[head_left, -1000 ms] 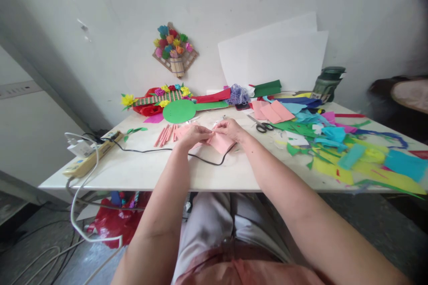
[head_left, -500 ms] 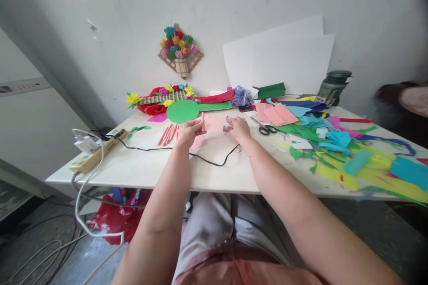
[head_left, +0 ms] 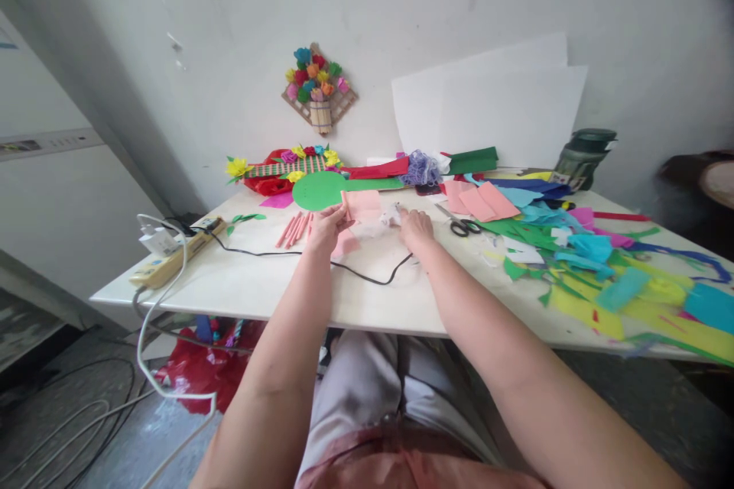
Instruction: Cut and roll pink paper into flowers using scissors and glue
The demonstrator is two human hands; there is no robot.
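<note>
Left hand [head_left: 328,228]: thumb and fingers pinch the left edge of the pink sheet, an edge that looks rolled.
Pink sheet [head_left: 365,203]: just beyond and to the right of the left fingertips, spread flat toward the right hand.
Right hand [head_left: 417,228]: fingers curled in and close together, next to a white thing; whether they grip it I cannot tell.
White thing [head_left: 391,215]: at the right fingertips, on their left side, too blurred to name.
Loose pink piece [head_left: 345,243]: on the table [head_left: 212,298], just to the right of the left hand and nearer the body.
Pink rolls [head_left: 293,230]: in a cluster just left of the left fingers.
Black cord [head_left: 367,275]: passes nearer the body than both hands, rising toward the right wrist.
Scissors [head_left: 465,228]: near the right fingers, on their right, handles toward the body.
Pink stack [head_left: 488,202]: beyond the scissors, farther from the right fingers.
Green disc [head_left: 319,189]: beyond the left fingertips.
</note>
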